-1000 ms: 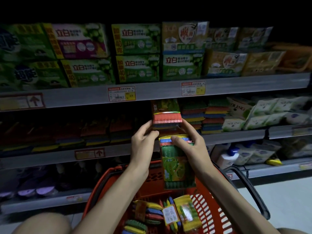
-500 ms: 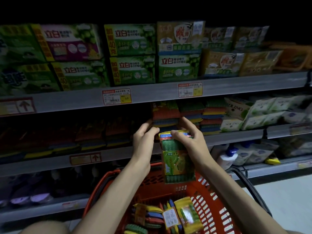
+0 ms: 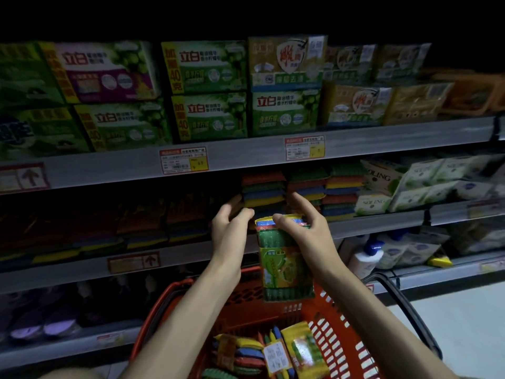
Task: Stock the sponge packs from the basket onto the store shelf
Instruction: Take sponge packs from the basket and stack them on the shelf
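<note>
You pinch a pack (image 3: 284, 266) by its top end in your right hand (image 3: 308, 236), thumb in front and fingers behind, so that it hangs upright above the red basket (image 3: 336, 340) and in front of the edge of the middle shelf (image 3: 191, 250). Your left hand (image 3: 232, 228) is just beside the pack's top, its fingers loosely curled with nothing seen in its grasp. Its fingertips are close to the stacks (image 3: 263, 190) of red, green, blue and yellow sponges on that shelf, though you cannot tell whether they touch. Spare packs (image 3: 273, 354) lie loose in the bottom of the basket, one with a white label facing up. On the shelf above, green and tan boxes (image 3: 207, 67) stand two high behind price tags (image 3: 183, 160) on the rail. To the right of the stacks are white cartons (image 3: 382, 181), and below them a white bottle (image 3: 364, 258) with a blue cap stands on the lower shelf. The aisle is dim, and the left part of the middle shelf is too dark to read.
</note>
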`<state>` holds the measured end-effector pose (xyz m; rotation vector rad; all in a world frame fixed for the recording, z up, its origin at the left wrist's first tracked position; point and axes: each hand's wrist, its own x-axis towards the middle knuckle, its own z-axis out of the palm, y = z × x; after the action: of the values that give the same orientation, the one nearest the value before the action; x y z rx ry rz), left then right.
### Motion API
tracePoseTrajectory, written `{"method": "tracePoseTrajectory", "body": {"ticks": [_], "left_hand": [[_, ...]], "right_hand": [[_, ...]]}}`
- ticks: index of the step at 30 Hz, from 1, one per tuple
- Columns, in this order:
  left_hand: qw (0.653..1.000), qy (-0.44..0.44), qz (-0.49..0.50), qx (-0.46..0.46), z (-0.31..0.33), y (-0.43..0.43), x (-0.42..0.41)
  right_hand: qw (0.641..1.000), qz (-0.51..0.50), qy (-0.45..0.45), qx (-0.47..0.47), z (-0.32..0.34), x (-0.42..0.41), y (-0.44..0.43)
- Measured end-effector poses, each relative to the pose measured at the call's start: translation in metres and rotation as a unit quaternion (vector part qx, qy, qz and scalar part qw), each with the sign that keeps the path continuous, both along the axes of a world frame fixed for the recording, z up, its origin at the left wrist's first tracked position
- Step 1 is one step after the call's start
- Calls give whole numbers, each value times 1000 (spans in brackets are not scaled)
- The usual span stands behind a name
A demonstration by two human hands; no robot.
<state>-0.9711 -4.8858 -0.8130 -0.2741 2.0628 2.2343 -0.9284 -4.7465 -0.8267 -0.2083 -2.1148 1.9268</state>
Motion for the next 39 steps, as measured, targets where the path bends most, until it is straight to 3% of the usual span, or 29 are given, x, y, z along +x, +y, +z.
{"method": "tracePoseTrajectory", "body": {"ticks": [24,30,39], "left_hand": [[999,5,-41,-5,-7,-12,7],[995,6,-100,-23,2,-32,43],[983,18,-159,-86,3,-62,72]], "right_hand": [[1000,-11,-10,-3,2,12,3],[998,-15,-36,-56,-2,22,5],[973,23,-95,-210,4,34,-11]]}}
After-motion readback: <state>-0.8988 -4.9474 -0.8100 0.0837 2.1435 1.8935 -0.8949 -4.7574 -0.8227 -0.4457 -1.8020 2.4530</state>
